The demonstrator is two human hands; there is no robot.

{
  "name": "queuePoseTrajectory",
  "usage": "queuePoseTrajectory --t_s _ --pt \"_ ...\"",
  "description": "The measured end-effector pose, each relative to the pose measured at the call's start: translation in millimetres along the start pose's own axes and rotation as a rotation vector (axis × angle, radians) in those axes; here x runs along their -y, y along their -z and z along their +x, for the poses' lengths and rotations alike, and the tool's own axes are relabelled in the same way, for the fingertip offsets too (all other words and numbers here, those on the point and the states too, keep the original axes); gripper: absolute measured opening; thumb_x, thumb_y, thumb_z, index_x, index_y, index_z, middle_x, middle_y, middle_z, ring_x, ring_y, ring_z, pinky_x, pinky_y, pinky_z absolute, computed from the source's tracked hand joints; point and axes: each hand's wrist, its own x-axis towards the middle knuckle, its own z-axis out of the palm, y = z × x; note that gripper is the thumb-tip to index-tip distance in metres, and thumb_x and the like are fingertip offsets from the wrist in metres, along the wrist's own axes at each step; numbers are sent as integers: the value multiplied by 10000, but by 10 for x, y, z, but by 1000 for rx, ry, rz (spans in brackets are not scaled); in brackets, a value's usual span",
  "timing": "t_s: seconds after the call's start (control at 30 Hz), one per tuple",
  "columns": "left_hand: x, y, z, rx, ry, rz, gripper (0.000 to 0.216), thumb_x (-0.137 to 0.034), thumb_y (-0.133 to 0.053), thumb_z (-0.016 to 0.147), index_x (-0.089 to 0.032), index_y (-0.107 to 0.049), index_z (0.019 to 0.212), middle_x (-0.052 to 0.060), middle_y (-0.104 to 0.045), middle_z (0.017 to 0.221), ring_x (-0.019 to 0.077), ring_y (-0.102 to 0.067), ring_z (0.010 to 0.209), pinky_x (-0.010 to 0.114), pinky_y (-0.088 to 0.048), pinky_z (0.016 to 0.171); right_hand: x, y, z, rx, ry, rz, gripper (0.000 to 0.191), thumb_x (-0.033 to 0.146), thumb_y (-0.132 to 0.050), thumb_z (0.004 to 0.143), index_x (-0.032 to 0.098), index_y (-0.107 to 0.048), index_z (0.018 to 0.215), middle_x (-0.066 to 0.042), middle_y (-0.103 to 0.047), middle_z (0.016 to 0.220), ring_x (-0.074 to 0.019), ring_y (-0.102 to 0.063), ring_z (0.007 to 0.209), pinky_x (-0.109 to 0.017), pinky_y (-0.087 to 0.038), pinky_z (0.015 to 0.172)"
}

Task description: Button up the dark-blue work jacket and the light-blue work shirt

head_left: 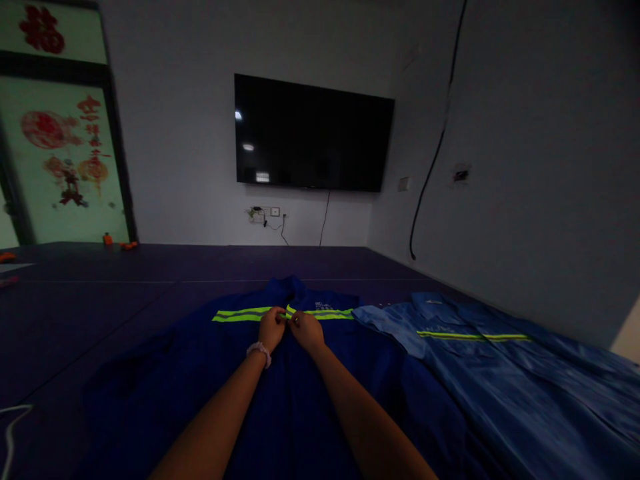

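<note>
A dark blue work jacket (320, 363) lies spread out in front of me, its collar away from me. A yellow-green reflective stripe (240, 314) crosses its chest. My left hand (273, 327), with a pale scrunchie (260, 353) at the wrist, pinches the jacket's front edge at the stripe. Close beside it, my right hand (306, 330) grips the other front edge, where a bit of stripe stands up. Both hands are closed, fingertips nearly touching at the front opening. Any button or fastener between them is too small and dark to make out.
To the right lies a lighter blue work garment (465, 353) with a thin yellow stripe, overlapping the jacket's sleeve. Both rest on a dark purple surface (125, 287). A white cable (13, 427) is at lower left. Small orange objects (107, 239) sit by the door. A television (313, 133) hangs on the wall.
</note>
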Motion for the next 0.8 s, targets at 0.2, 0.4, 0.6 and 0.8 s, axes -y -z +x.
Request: queuePoseTrajectory --t_s 0.2,0.4,0.6,0.8 --pt "9 -8 -1 4 -5 -13 266 15 -512 685 -138 -612 878 -13 -611 675 88 -562 604 200 -425 609 -5 -10 3 0 5 -9 205 285 -512 826 216 -616 989 -47 -678 865 -159 -614 802 -216 -339 608" --pt "0 -11 10 -4 -8 -4 256 14 -509 683 -140 -621 854 -4 -620 684 98 -573 633 210 -430 626 -5 -9 5 -4 0 -23 188 271 -494 836 220 -614 972 -47 -673 893 -163 -611 825 -218 -342 618" --pt "-5 -19 0 -10 -5 22 221 0 -521 697 -139 -621 836 3 -627 684 101 -573 629 210 -427 628 7 -1 -4 3 1 -33 201 260 -464 845 214 -614 971 -55 -671 886 -169 -607 835 -220 -343 621" --pt "2 -30 4 -16 14 41 174 -30 -548 713 -139 -617 830 10 -633 702 103 -578 638 214 -430 636 23 30 -22 10 17 -27 209 251 -457 846 205 -612 978 -63 -667 900 -168 -599 848 -218 -339 633"
